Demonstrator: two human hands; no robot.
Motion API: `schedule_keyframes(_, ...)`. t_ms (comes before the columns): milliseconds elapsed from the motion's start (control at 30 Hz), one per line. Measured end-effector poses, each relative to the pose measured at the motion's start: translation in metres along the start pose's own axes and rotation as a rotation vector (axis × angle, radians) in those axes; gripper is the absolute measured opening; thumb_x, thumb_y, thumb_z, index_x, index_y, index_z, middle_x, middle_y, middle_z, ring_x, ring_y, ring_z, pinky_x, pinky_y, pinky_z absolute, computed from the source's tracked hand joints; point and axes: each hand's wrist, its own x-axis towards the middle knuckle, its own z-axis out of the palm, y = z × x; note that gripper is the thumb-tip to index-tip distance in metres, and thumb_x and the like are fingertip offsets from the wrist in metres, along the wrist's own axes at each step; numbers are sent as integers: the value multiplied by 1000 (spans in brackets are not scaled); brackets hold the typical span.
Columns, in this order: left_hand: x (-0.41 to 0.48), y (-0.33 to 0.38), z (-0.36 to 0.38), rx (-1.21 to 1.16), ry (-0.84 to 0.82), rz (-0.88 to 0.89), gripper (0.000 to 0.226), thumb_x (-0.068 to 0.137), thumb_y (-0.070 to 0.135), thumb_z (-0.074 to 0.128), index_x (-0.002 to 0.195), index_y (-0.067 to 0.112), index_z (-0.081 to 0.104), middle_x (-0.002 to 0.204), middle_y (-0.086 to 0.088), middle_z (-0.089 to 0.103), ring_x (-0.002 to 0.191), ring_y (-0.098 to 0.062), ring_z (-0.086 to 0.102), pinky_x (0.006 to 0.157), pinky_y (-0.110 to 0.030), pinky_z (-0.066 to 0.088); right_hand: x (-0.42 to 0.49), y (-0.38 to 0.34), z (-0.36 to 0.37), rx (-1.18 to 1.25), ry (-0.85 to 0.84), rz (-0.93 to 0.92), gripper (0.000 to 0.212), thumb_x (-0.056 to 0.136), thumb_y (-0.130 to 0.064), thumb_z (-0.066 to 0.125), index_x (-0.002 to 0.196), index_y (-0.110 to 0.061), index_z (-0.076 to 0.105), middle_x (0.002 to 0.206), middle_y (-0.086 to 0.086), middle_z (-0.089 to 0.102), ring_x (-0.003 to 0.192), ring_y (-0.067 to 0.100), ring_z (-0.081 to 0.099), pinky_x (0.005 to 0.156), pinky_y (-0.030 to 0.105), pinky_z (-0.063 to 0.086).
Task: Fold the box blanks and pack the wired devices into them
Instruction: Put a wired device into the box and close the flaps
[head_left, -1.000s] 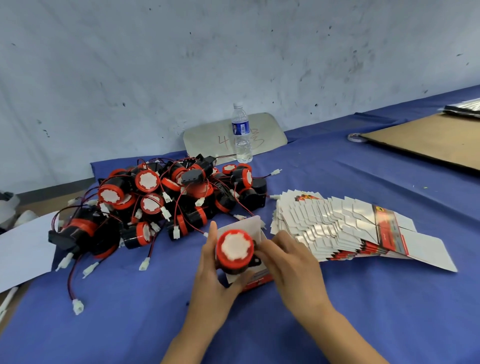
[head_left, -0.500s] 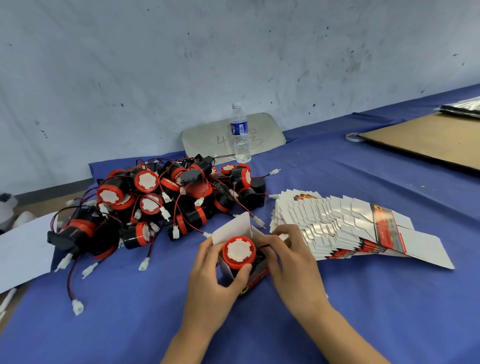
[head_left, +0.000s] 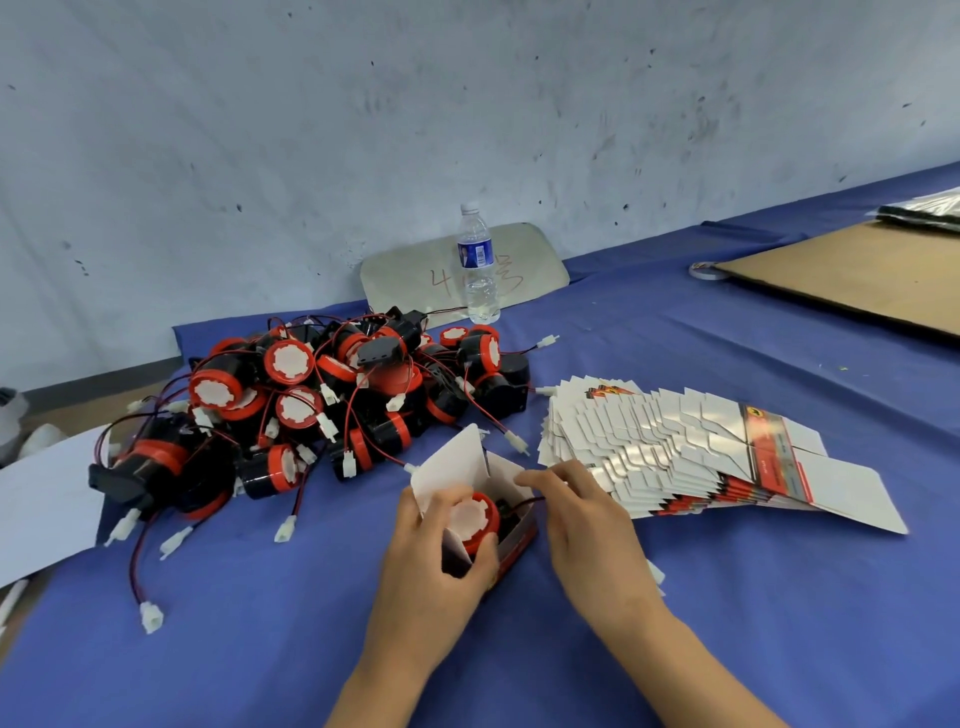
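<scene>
Sitting on the blue tablecloth (head_left: 675, 597), just in front of the heap of wired devices (head_left: 322, 410) and touching the near-left end of the fanned stack of box blanks (head_left: 691, 457): one folded box (head_left: 511, 538), open at the top, white flap standing upright at its far-left corner, red printed side facing the right hand.

Resting inside that box, red rim and white face turned up toward the camera: one wired device (head_left: 470, 517), roughly half sunk below the box edge.

Left hand (head_left: 436, 566) wrapping round the box's left and near sides; thumb curling over the near rim and pressing against the device's red edge, fingers curling along the far-left wall beside the flap. Device lying between thumb and fingers.

Right hand (head_left: 587, 525) hovering at the box's right side; thumb and forefinger closing together in a pinch at the box's far-right corner, right where the device's thin wire (head_left: 524, 503) is arching out. Pinching the wire or the box edge: cannot tell. Remaining fingers lying loosely curled behind.

Standing behind the heap, against the wall: a water bottle (head_left: 478, 265) in front of a pale curved panel (head_left: 535, 260). Lying far right of the box: a brown cardboard sheet (head_left: 852, 275).
</scene>
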Motion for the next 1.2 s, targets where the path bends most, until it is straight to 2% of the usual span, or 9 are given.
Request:
schedule_keyframes(100, 1, 1, -2, 44, 43, -4, 17, 78, 23, 76, 85, 30, 62, 93, 5, 40, 72, 8, 56, 62, -3, 39, -1, -2, 1, -23, -33, -26, 51, 61, 22, 70, 101, -11, 70, 88, 9, 64, 65, 26, 63, 41, 35, 51)
schedule_keyframes(233, 2, 2, -1, 84, 42, -35, 12, 79, 34, 71, 77, 26, 61, 95, 1, 41, 77, 8, 54, 54, -9, 34, -1, -3, -3, -52, 10, 30, 49, 64, 19, 70, 102, -12, 70, 87, 7, 64, 61, 28, 60, 40, 37, 49)
schedule_keyframes(433, -2, 9, 6, 85, 14, -61, 11, 83, 24, 71, 86, 31, 63, 131, 1, 39, 66, -6, 56, 57, -8, 37, 2, -5, -12, -208, 164, 90, 43, 61, 4, 84, 98, -16, 73, 75, 0, 67, 53, 28, 57, 55, 36, 51)
schedule_keyframes(600, -1, 11, 5, 69, 23, -85, 10, 85, 24, 70, 85, 29, 62, 137, -1, 37, 69, -8, 55, 57, -21, 47, -3, -7, -8, 155, 53, 13, 33, 81, 6, 67, 108, -13, 69, 89, 3, 63, 69, 20, 61, 59, 38, 53)
schedule_keyframes(800, -1, 9, 3, 50, 6, -12, 5, 85, 33, 66, 88, 34, 62, 128, 3, 40, 72, -5, 56, 58, -9, 44, -6, -12, 1, 290, -99, -113, 33, 85, 0, 59, 113, -15, 65, 106, -3, 63, 86, 9, 62, 73, 24, 53)
schedule_keyframes(900, -1, 7, 4, 34, 26, -6, 15, 83, 25, 68, 83, 36, 58, 109, 12, 42, 76, 0, 54, 59, -14, 44, -5, -8, 2, 306, -122, -95, 31, 84, -3, 62, 113, -12, 65, 122, -6, 61, 108, 5, 56, 89, 9, 44)
schedule_keyframes(1000, -1, 5, 6, -22, 39, -14, 36, 85, 9, 68, 88, 43, 57, 98, 15, 41, 81, 2, 53, 68, -3, 40, -5, -7, 1, 323, -104, -70, 28, 90, 0, 54, 114, -8, 64, 117, -5, 64, 109, 7, 55, 89, 13, 45)
schedule_keyframes(1100, -2, 6, 7, -96, 24, -7, 53, 87, 3, 64, 106, 51, 52, 106, 13, 47, 86, 8, 53, 72, 1, 37, -3, -6, -2, 392, -73, 58, 23, 96, -1, 49, 111, -16, 59, 99, -11, 64, 92, 8, 60, 80, 25, 50)
schedule_keyframes(1200, -3, 7, 11, -163, 15, -11, 68, 85, -2, 64, 123, 51, 44, 126, 10, 45, 87, 19, 49, 77, 2, 36, -1, -8, -5, 404, -168, 89, 25, 97, -3, 45, 111, -22, 54, 100, -9, 63, 94, 12, 60, 84, 32, 50)
